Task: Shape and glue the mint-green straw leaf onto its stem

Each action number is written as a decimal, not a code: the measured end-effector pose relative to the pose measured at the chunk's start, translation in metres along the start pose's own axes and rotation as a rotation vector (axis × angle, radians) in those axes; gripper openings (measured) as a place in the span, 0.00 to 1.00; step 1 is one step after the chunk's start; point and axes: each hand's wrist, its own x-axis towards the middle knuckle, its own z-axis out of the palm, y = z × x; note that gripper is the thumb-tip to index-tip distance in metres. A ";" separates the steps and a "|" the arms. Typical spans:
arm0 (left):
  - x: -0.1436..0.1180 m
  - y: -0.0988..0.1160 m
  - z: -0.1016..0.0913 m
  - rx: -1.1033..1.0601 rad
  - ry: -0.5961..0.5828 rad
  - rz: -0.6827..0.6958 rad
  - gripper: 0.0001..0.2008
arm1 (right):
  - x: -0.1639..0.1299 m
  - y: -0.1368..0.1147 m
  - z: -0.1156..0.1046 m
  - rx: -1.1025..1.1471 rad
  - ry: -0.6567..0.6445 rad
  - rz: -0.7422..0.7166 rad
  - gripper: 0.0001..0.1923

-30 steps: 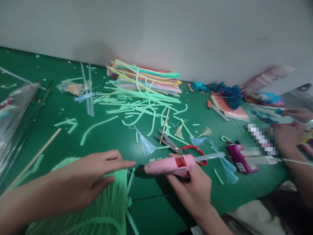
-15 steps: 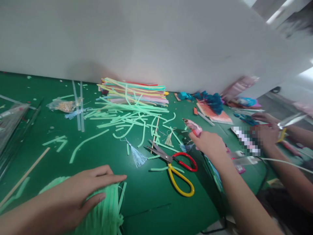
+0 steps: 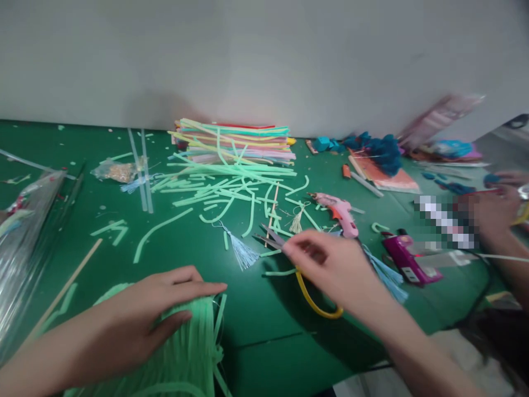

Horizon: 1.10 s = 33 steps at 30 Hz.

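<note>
My left hand (image 3: 157,303) is over a bundle of light green pipe cleaners (image 3: 182,353) in the lower left, its index finger along the top edge and its thumb across the front; its other fingers are partly hidden. Over a pair of scissors (image 3: 318,306) with yellow and red handles is my right hand (image 3: 330,264), fingers loosely curved and apart, covering the pivot and the red handle. No clear grip on the scissors shows. Beyond it, a pink glue gun (image 3: 336,212) lies on the table. A blue tassel (image 3: 239,248) lies left of the scissors.
Loose green pipe cleaners (image 3: 215,190) lie before a multicoloured stack (image 3: 235,144) by the wall. Glue sticks (image 3: 144,171) and a clear bag (image 3: 118,171) are at left. A purple device (image 3: 407,259) and another person's hand (image 3: 487,212) are at right.
My right hand has let go of the glue gun, now lying on the table, and moved left over the scissors. My left hand stays at the green bundle. The view has shifted slightly.
</note>
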 end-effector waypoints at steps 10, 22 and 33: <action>-0.008 0.002 -0.002 0.072 -0.115 0.016 0.32 | -0.015 -0.038 0.066 1.067 -0.574 0.174 0.17; 0.000 0.004 0.002 0.034 0.005 -0.074 0.24 | 0.003 -0.045 0.062 0.821 -0.682 0.172 0.17; 0.007 0.013 0.001 -0.050 0.060 -0.118 0.18 | 0.016 -0.045 0.066 0.944 -0.673 0.230 0.20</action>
